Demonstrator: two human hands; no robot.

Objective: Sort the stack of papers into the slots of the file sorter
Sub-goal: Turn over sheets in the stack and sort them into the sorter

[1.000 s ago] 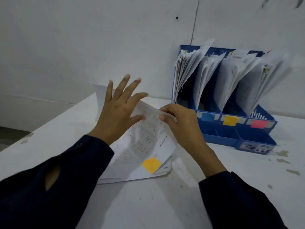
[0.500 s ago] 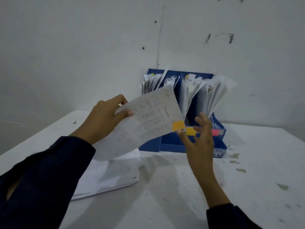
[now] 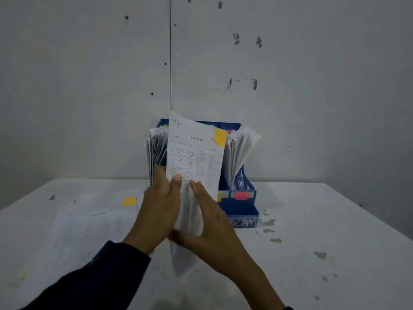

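Observation:
A printed sheet [image 3: 194, 153] with a yellow sticky tab at its top right corner stands upright in front of the blue file sorter [image 3: 242, 199]. My left hand [image 3: 157, 211] grips its left edge, thumb on the front. My right hand [image 3: 210, 227] holds the lower part from the right, fingers straight against the paper and thumb under it. The sorter's slots hold fanned papers; yellow and red labels show on its front. The stack of papers [image 3: 89, 222] lies flat on the table at the left, its top sheet bearing a yellow tab.
The white table [image 3: 312, 220] has dark stains to the right of the sorter. A grey wall stands directly behind the sorter. Dark sleeves cover both forearms.
The sheet has swung from a slant to upright in front of the sorter. My right hand has come onto it, and the view has shifted to centre the sorter.

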